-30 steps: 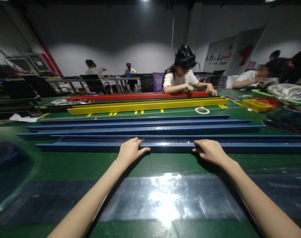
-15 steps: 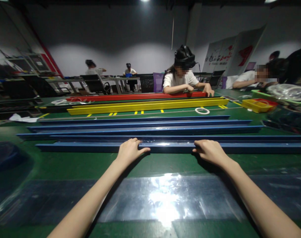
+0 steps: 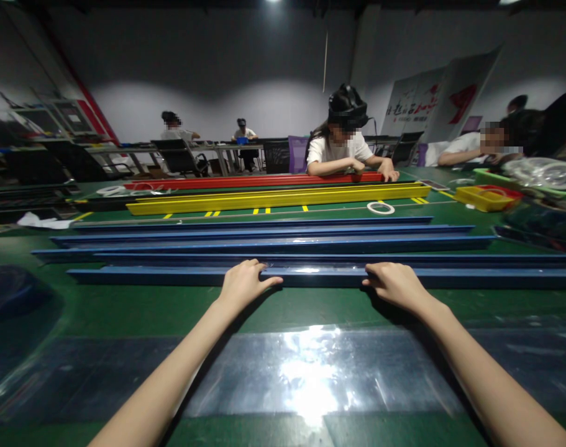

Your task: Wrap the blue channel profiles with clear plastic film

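A long blue channel strip (image 3: 320, 279) lies across the green table (image 3: 310, 308) in front of me. My left hand (image 3: 246, 282) grips its near wall, with the fingers over the top edge and the thumb along the front. Farther right, my right hand (image 3: 394, 282) is closed on the same wall, fingertips inside the channel. Between the hands, a shiny clear lining shows in the channel. Several more blue channel strips (image 3: 283, 246) lie parallel just behind it. A clear plastic sheet (image 3: 255, 372) is spread flat under my forearms and reflects the light.
Beyond the blue strips lie a yellow strip (image 3: 283, 200) and a red strip (image 3: 245, 182), where a co-worker (image 3: 341, 152) leans with both hands. A white tape roll (image 3: 381, 208) lies nearby. Yellow bins (image 3: 483, 197) stand at right; a dark blue bundle in clear film (image 3: 12, 292) sits at left.
My hands and the blue strip keep their places. Across the table, the co-worker's hand at the red strip's right end has shifted slightly left.
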The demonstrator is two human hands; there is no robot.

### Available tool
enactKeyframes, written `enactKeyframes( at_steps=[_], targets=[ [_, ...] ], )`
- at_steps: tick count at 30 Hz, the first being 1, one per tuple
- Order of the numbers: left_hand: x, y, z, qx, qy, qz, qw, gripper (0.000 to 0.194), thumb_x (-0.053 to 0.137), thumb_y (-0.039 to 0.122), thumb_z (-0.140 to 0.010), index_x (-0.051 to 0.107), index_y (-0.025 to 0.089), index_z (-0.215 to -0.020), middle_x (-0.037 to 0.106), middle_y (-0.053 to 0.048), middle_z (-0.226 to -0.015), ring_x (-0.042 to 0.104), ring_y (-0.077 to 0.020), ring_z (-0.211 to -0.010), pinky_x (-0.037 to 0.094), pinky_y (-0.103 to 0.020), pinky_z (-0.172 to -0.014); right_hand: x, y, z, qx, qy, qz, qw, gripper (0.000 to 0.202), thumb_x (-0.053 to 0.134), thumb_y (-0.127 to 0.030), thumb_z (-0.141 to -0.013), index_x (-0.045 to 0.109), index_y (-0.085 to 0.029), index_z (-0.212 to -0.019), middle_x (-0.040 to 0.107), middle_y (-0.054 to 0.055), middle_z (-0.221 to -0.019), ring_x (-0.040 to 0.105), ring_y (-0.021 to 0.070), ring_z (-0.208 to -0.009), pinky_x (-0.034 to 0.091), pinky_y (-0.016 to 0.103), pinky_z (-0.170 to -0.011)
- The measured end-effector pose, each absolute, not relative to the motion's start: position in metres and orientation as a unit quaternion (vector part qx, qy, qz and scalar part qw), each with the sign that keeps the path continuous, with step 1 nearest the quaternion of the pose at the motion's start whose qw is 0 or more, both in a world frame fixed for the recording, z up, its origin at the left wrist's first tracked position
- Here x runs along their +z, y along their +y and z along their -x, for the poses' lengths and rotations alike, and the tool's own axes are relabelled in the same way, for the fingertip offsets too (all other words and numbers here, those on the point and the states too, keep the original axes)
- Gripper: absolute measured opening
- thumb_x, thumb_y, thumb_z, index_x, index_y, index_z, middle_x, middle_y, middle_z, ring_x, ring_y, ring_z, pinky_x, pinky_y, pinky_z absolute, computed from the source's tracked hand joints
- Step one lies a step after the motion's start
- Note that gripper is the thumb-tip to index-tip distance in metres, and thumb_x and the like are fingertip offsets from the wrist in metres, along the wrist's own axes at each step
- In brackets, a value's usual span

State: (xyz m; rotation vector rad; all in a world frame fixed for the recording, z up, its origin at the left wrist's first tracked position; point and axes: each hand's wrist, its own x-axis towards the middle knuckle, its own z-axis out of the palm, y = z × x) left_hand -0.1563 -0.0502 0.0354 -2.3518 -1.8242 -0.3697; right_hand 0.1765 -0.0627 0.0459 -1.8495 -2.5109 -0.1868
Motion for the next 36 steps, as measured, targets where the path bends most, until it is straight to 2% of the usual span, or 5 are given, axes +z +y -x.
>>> enactKeyframes(
  at_steps=[9,24,36],
  targets=[
    [0.035,-0.050,0.156,-0.121,-0.607,0.783,0.070,0.057,0.044,0.067,-0.076,0.058,0.025,-0.112,0.067,-0.004,-0.099,0.061,-0.0224,-0.093,0.045,-0.027,-0.072,0.045,-0.062,-0.177,-0.055,-0.804,0.592,0.008,0.020,0.044,-0.034,-0.086,0.058,-0.020,-0.081,0.068,0.007,-0.085,0.062,0.0192,-0.076,0.025,0.026,-0.054],
    [0.029,-0.048,0.159,-0.113,-0.570,0.804,0.128,0.058,0.038,0.066,-0.080,0.061,0.023,-0.111,0.062,-0.006,-0.097,0.056,-0.0216,-0.093,0.043,-0.029,-0.076,0.046,-0.063,-0.178,-0.055,-0.804,0.591,0.014,0.021,0.043,-0.034,-0.087,0.057,-0.021,-0.081,0.068,0.006,-0.085,0.062,0.0196,-0.077,0.024,0.026,-0.054],
    [0.021,-0.046,0.163,-0.163,-0.508,0.828,0.174,0.045,0.041,0.059,-0.083,0.056,0.018,-0.091,0.062,-0.006,-0.087,0.056,-0.0204,-0.082,0.038,-0.030,-0.071,0.047,-0.065,-0.177,-0.058,-0.819,0.570,0.017,0.022,0.042,-0.036,-0.086,0.058,-0.020,-0.086,0.065,0.006,-0.090,0.060,0.0195,-0.080,0.028,0.026,-0.055]
  ],
)
